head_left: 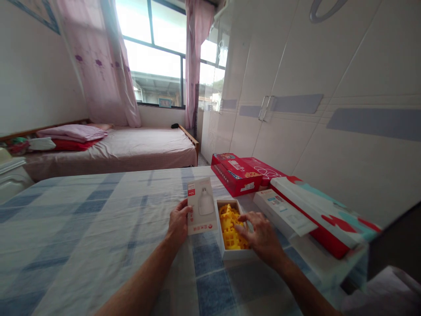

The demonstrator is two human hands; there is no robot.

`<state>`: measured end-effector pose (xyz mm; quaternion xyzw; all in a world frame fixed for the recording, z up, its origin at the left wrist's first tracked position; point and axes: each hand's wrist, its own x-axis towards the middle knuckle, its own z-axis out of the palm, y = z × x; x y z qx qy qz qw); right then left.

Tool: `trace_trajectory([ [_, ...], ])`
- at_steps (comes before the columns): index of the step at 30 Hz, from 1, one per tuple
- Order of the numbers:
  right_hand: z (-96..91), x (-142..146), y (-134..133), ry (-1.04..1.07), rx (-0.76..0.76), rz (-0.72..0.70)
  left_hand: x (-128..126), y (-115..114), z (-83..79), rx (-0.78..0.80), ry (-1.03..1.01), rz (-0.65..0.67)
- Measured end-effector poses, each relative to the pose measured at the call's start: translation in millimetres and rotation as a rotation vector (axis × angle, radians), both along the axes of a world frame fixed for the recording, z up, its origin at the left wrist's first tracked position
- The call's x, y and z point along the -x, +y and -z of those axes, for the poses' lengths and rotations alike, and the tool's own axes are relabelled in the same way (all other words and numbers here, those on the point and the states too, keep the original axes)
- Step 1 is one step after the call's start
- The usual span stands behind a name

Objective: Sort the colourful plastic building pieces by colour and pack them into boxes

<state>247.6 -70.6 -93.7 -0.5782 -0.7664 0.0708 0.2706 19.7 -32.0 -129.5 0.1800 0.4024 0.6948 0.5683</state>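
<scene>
My left hand grips the left edge of a white light bulb box, with fingers closed on it. That box stands upright and shows a printed bulb and red lettering on the side facing me. Just right of it sits an open white box, with yellow plastic pieces inside, some of them grid-shaped. Over the right side of this open box is my right hand. Its thumb and index finger are bent and apart, at the yellow pieces. Whether they touch a piece is unclear.
Red boxes stand at the back right of the bed with its checked sheet. Nearer lie a long white box and a large red, white and teal box. Wardrobe doors rise behind them. Another bed stands by the window.
</scene>
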Motion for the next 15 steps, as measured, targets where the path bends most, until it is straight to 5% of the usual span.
trace_trajectory([
  [7, -4.5, 8.6, -1.7, -0.028, -0.057, 0.007, -6.6, -4.5, -12.4, 0.049, 0.031, 0.031],
  [10, -14.9, 10.1, -8.7, 0.196, -0.028, -0.013, -17.9, -13.6, -25.8, 0.046, 0.05, 0.074],
  [15, -24.0, 14.5, -31.4, 0.65, 0.25, -0.117, -47.1, -38.5, -42.4, -0.063, 0.206, 0.197],
])
